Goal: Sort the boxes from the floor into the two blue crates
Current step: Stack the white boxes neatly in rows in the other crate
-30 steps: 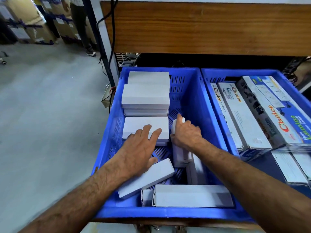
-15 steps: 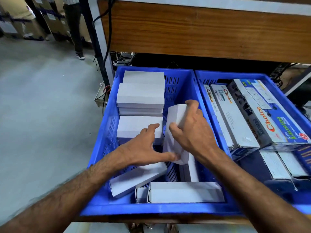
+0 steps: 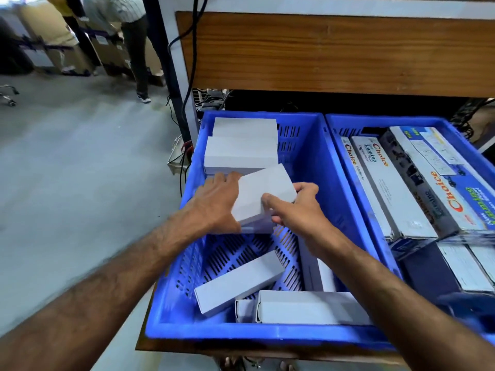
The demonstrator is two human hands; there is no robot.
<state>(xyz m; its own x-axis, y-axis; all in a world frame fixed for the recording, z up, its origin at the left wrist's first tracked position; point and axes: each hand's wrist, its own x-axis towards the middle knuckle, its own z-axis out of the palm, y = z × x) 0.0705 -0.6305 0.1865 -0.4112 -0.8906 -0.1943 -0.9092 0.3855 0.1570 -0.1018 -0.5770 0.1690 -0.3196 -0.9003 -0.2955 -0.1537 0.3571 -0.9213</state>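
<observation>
Two hands on one plain white box (image 3: 261, 195) in the head view, the only view: left hand (image 3: 215, 203) wraps its left end, fingers curled over the far edge, right hand (image 3: 297, 207) pinches the near right corner, thumb on top. Box tilted, held above the floor of the left blue crate (image 3: 267, 334), just in front of the white stack (image 3: 241, 152) at the crate's back left. Step in hand, by my read: placing or squaring this box into the row of white boxes. Next move likely calls for levelling it and setting it flush against the stack, then letting go. Loose white boxes lie askew at the crate's near end (image 3: 238, 283). Right blue crate (image 3: 375, 121) holds printed Choice boxes (image 3: 393, 188), close-packed. Hidden: the held box's underside and whether it touches the box below; left fingertips past the edge; right crate's near corner blurred and cut off by frame. No floor boxes waiting to be sorted visible. A person stands by cartons far back left (image 3: 134, 36), partly cut off.
</observation>
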